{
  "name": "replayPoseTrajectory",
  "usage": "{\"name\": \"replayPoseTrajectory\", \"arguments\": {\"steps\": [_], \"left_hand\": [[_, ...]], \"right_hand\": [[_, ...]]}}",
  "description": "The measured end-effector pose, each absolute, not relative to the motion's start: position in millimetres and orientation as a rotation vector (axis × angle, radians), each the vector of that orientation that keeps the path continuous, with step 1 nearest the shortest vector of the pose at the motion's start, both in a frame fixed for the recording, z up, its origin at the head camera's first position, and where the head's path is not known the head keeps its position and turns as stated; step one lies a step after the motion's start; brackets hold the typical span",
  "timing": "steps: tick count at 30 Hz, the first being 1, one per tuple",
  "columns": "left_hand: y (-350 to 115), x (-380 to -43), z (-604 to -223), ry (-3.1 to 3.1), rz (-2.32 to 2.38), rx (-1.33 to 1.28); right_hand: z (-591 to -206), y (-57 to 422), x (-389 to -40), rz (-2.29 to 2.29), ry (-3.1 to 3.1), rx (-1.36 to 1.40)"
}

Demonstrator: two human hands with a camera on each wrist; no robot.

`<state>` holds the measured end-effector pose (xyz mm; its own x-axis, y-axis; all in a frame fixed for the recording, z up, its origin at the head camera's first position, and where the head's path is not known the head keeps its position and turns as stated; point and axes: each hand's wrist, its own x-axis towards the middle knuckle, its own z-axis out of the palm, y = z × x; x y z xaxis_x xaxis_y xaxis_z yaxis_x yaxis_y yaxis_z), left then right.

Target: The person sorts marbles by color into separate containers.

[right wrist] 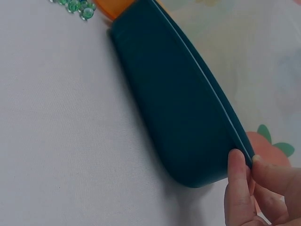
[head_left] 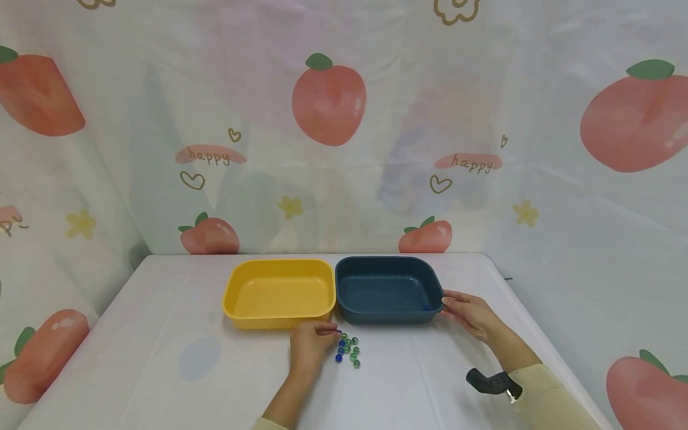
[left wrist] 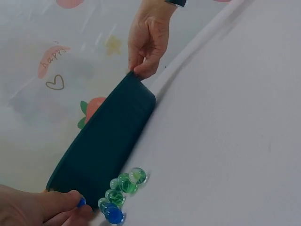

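Between thumb and fingertips, my left hand (head_left: 310,353) pinches a blue glass marble (left wrist: 82,202), just in front of the gap between the two bins. A small group of green glass marbles (head_left: 357,364) and several blue marbles (head_left: 338,358) lies on the table right beside those fingers. My right hand (head_left: 473,316) grips the right rim of the dark blue bin (head_left: 389,319), thumb on the rim and a finger against the outer wall, as the right wrist view shows. One blue marble (head_left: 427,307) rests inside that bin, near its front right corner.
A yellow bin (head_left: 279,324) stands directly left of the dark blue one, their sides nearly meeting. Both sit near the back of a white-covered table (head_left: 161,334). Behind rises a curtain (head_left: 333,197) printed with fruit. A dark band (head_left: 491,382) circles the right wrist.
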<state>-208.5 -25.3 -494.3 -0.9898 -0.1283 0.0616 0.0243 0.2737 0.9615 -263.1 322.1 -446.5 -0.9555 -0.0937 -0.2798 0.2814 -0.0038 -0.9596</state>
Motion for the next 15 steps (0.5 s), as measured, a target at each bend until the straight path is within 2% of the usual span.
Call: {"name": "replayPoseTrajectory", "arguments": {"steps": [15], "left_hand": [[-23.2,-217.3,-457.2,-2.395,-2.033,0.159]], "right_hand": [[-444.8,321.9,-262.8,-2.056,1.987,0.211]]}}
